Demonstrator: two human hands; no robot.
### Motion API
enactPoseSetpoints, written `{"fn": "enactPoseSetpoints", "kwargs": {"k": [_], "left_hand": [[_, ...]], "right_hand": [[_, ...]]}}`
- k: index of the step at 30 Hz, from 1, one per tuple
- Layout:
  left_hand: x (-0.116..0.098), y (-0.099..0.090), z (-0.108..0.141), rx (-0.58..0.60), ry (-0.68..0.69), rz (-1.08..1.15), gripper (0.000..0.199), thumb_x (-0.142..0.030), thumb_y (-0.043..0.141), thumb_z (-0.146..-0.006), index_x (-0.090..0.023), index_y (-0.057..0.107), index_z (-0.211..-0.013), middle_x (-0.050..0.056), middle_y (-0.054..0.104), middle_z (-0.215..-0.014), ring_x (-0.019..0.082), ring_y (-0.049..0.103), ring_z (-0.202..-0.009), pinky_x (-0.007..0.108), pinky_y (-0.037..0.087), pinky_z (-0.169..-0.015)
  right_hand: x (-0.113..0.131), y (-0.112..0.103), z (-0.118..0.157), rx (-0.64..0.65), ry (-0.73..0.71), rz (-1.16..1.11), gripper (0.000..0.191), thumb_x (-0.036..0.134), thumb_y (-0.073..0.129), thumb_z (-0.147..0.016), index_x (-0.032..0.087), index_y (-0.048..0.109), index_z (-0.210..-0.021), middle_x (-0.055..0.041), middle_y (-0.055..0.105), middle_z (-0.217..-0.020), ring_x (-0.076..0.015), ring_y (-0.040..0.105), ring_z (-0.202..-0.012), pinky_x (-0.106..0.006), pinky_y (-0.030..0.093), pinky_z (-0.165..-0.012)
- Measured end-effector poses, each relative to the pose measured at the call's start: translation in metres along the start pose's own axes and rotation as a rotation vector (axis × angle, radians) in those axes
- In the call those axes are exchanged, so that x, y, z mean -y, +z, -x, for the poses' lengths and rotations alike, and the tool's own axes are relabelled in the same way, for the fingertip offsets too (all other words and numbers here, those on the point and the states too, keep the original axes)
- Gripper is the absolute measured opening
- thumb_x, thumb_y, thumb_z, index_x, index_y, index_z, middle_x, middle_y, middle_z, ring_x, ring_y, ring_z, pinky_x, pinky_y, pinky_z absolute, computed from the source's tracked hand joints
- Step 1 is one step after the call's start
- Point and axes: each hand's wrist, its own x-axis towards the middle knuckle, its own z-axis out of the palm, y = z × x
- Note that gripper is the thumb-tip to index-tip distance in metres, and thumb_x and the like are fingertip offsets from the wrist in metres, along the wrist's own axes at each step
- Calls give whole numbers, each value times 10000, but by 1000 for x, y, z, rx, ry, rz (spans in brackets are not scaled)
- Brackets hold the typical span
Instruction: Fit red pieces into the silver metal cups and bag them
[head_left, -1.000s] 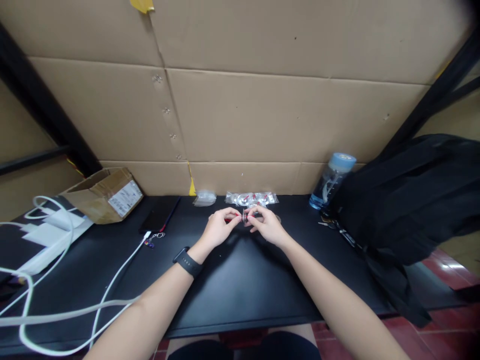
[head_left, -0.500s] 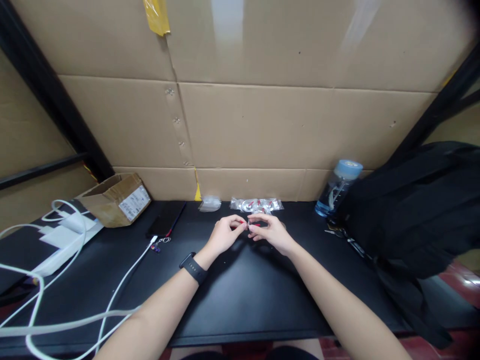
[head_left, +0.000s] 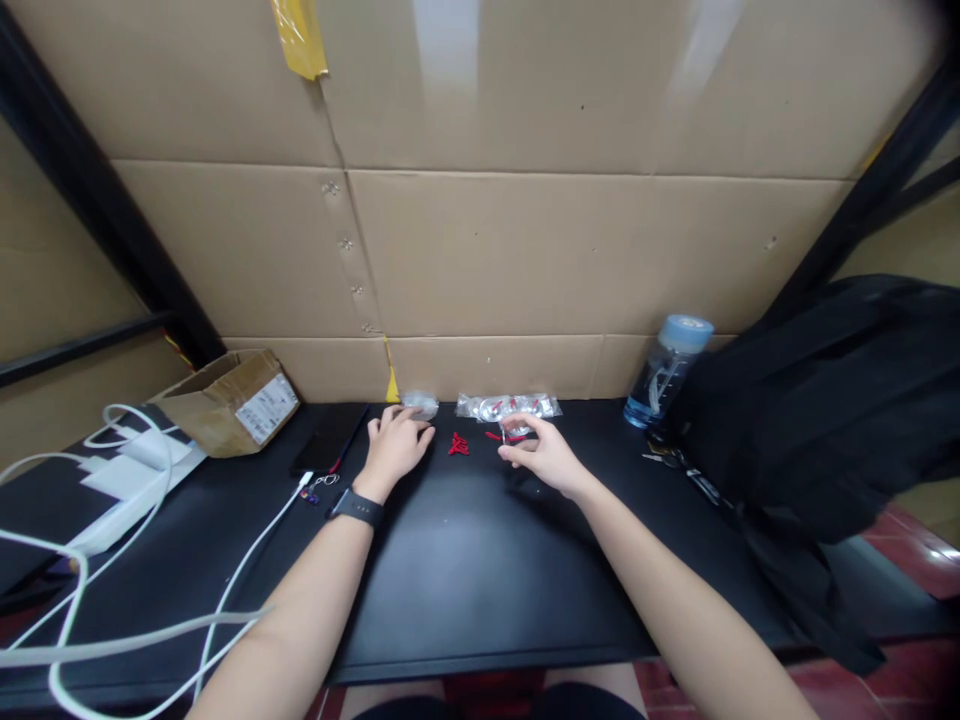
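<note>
One red cluster (head_left: 458,444) lies on the black desk (head_left: 465,570), and from my remote seat I see it between the hands. To its left, the left hand (head_left: 395,448) is palm down, fingers loosely spread, its tips at the near edge of a clear packet (head_left: 421,404); I cannot tell whether they touch it. To its right, the right hand (head_left: 551,458) pinches a thin piece (head_left: 503,434) edge-on between thumb and forefinger, above the desk. A red strip (head_left: 516,437) shows behind that gap, and I cannot tell whether it is held. Beyond, silvery packets (head_left: 491,408) lie along the cardboard (head_left: 480,260). I make out a bottle (head_left: 664,375) next to the backpack (head_left: 817,410) on the right.
</note>
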Motion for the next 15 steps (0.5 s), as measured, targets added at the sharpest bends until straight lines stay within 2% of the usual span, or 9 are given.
{"fn": "enactPoseSetpoints", "kwargs": {"k": [2, 4, 6, 8, 11, 15], "left_hand": [[9, -1, -1, 50, -55, -65, 262, -395, 563, -951, -294, 794, -1018, 98, 723, -1280, 367, 494, -1228, 576, 366, -976], [9, -6, -2, 79, -96, -110, 285, -374, 524, -974, -307, 768, -1106, 81, 730, -1279, 359, 505, -1254, 564, 357, -977], [3, -14, -4, 46, -107, -138, 298, -345, 492, -993, -298, 748, -1138, 79, 731, -1280, 344, 520, -1270, 546, 350, -978], [-6, -22, -6, -44, -78, -144, 287, -318, 491, -998, -277, 732, -1148, 90, 723, -1294, 329, 539, -1275, 531, 344, -983], [-25, -30, -5, -155, 72, -70, 239, -285, 528, -993, -250, 711, -1142, 91, 728, -1275, 288, 616, -1199, 485, 359, -977], [-66, -23, 6, -71, 323, 183, 158, -271, 538, -1004, -229, 687, -1033, 46, 781, -994, 197, 692, -900, 366, 431, -877]], "right_hand": [[0, -3, -1, -15, -3, 14, 472, 362, 823, -747, 232, 625, -1156, -65, 629, -1249, -111, 703, -688, -285, 594, -672], [0, -6, -2, -30, -5, 9, 475, 366, 822, -742, 225, 621, -1147, -70, 631, -1243, -113, 699, -682, -283, 587, -658], [2, -9, -3, -50, -13, -1, 482, 369, 826, -730, 221, 620, -1139, -70, 625, -1238, -109, 691, -668, -278, 579, -641], [5, -13, -5, -71, -30, -8, 485, 374, 831, -719, 223, 623, -1130, -68, 618, -1233, -106, 684, -663, -273, 572, -625], [10, -21, -6, -110, -52, -12, 489, 393, 832, -717, 231, 626, -1131, -74, 609, -1248, -117, 690, -693, -266, 569, -608], [17, -36, -5, -150, -39, -22, 506, 420, 816, -741, 246, 614, -1170, -79, 626, -1241, -141, 699, -734, -263, 570, -602]]}}
